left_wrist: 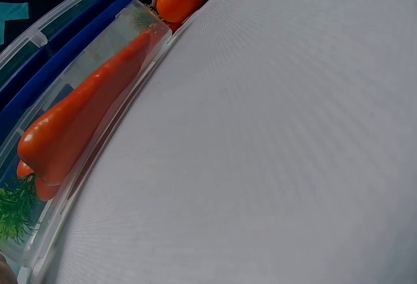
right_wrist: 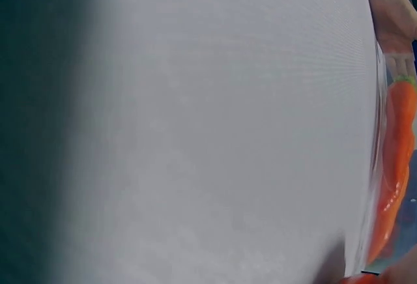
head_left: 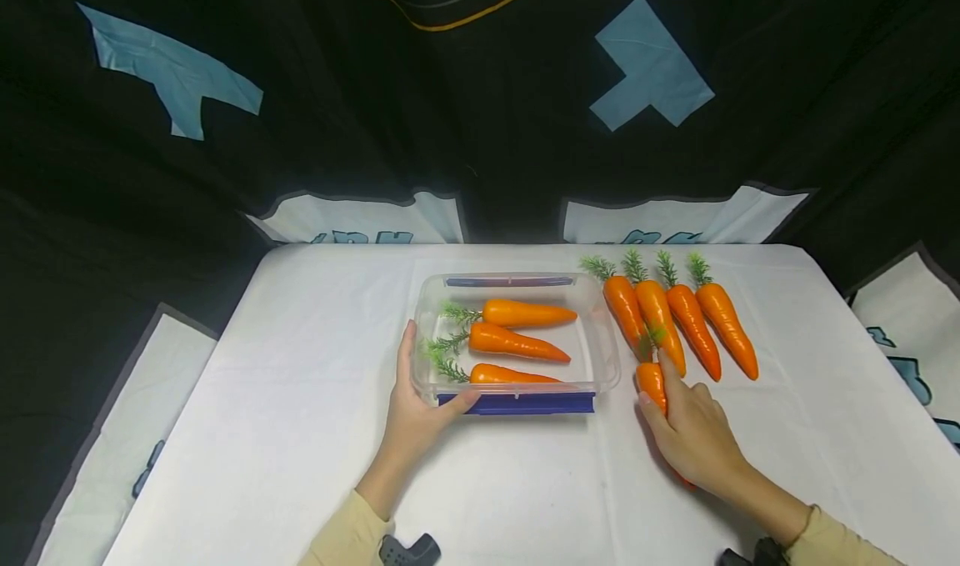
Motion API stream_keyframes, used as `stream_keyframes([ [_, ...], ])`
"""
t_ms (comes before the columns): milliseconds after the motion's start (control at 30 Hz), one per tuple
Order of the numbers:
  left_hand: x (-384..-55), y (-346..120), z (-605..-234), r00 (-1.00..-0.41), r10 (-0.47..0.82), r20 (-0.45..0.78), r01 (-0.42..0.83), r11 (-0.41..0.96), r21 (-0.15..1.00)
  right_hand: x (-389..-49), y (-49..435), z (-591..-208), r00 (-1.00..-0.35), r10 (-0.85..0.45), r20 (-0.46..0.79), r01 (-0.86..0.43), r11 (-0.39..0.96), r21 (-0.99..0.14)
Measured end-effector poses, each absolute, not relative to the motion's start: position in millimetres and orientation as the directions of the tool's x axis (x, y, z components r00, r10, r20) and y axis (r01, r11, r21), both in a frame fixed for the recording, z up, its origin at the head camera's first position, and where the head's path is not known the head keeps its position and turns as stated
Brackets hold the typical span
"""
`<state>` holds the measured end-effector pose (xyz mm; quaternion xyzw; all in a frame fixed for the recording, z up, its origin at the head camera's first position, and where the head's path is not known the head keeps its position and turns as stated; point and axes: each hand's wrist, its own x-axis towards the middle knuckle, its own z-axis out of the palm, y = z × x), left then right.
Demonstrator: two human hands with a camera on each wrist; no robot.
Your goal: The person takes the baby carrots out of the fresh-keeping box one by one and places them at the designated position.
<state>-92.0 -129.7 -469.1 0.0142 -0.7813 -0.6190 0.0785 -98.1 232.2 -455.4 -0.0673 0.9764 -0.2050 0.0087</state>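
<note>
My left hand grips the front-left corner of a clear plastic box with blue latches, fingers along its left side and thumb at the front rim. Inside lie three orange toy carrots, green tops to the left; one carrot shows through the wall in the left wrist view. Right of the box, my right hand pinches another carrot near its leafy end; the palm hides much of its body. The right wrist view catches only a sliver of that carrot at the bottom edge.
Several more carrots lie side by side at the back right of the white-covered table, leaves toward the far edge. Behind hangs a dark cloth with blue and white patterns. Dark wrist devices sit at the sleeves.
</note>
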Motion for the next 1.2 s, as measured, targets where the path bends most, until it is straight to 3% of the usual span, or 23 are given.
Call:
stream_keyframes([
  [267, -92, -130, -469, -0.987, -0.123, 0.105, 0.075, 0.233, 0.970, -102, 231, -450, -0.992, -0.116, -0.051, -0.097, 0.953, -0.287],
  [433, -93, -131, -470, -0.986, -0.121, 0.111, 0.080, 0.234, 0.969, -104, 231, -443, -0.994, -0.109, 0.005, -0.107, 0.967, -0.232],
  [800, -93, -131, -471, -0.986, -0.121, 0.112, 0.081, 0.236, 0.968, -133, 211, -396, -0.921, -0.267, 0.284, -0.352, 0.882, -0.313],
  [1200, -94, -131, -472, -0.986, -0.123, 0.109, 0.077, 0.241, 0.967, -177, 158, -371, -0.879, -0.399, 0.261, -0.473, 0.800, -0.371],
])
